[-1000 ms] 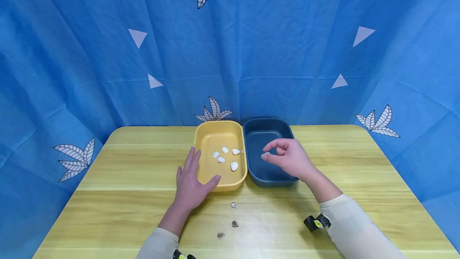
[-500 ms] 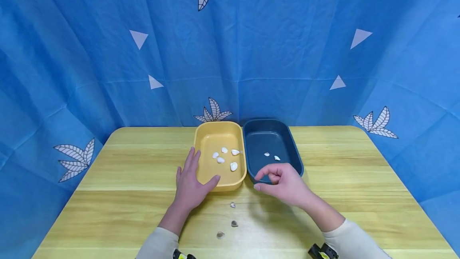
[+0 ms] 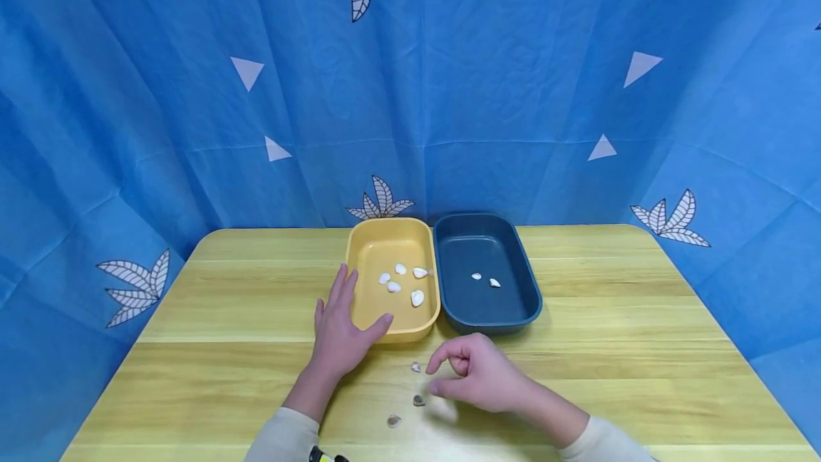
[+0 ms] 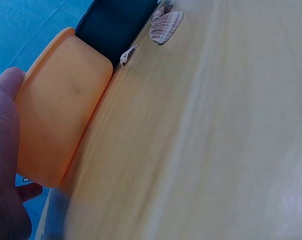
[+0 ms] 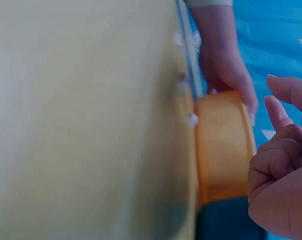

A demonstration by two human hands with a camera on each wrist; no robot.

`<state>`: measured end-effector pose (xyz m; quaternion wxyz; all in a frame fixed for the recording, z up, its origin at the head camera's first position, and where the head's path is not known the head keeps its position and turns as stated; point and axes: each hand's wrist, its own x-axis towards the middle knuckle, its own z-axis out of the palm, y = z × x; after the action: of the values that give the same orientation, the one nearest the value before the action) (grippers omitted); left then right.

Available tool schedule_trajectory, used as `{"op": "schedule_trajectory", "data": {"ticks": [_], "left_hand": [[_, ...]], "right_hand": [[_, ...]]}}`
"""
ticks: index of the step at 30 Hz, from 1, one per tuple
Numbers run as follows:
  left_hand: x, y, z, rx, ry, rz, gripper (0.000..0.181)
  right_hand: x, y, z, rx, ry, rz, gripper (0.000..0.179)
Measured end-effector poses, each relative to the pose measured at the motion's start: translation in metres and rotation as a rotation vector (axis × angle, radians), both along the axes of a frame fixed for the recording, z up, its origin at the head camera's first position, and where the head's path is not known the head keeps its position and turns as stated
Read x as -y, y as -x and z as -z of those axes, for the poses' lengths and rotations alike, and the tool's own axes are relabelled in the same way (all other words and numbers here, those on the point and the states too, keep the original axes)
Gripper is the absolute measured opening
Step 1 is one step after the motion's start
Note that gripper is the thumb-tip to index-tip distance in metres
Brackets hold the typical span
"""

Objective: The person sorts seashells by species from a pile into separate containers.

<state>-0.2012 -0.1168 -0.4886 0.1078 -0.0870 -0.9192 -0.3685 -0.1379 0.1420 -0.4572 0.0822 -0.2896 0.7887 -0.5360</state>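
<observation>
My left hand (image 3: 340, 337) rests at the near left corner of a yellow bin (image 3: 391, 337), fingers straight along its left side and thumb over the front rim. My right hand (image 3: 474, 373) hovers over the table, right of the shells, holding nothing; its thumb and index finger are apart and the other fingers are curled. Three small seashells lie in front of the bins: a pale shell (image 3: 415, 367), a dark shell (image 3: 419, 400) and a brownish shell (image 3: 394, 421). In the left wrist view, a ribbed shell (image 4: 166, 27) shows purplish stripes.
Several white shells (image 3: 394, 286) lie inside the yellow bin. A dark blue bin (image 3: 487, 325) stands against its right side, with two small shells (image 3: 494, 282) on its floor. Behind the wooden table (image 3: 256, 291) hangs a blue patterned cloth (image 3: 487, 91).
My right hand has let go of a small shell in the dark blue bin, then moved back toward me and left to the shells on the table. The left hand has stayed put.
</observation>
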Motion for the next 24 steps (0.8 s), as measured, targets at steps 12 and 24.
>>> {"op": "schedule_trajectory", "data": {"ticks": [12,24], "left_hand": [[0.000,0.000,0.000,-0.012,0.005,-0.003,0.097],[0.001,-0.001,0.000,-0.004,-0.003,0.001,0.097]], "right_hand": [[0.014,-0.002,0.019,0.052,-0.029,-0.046,0.012],[0.018,0.001,0.034,0.086,-0.059,-0.045,0.013]]}}
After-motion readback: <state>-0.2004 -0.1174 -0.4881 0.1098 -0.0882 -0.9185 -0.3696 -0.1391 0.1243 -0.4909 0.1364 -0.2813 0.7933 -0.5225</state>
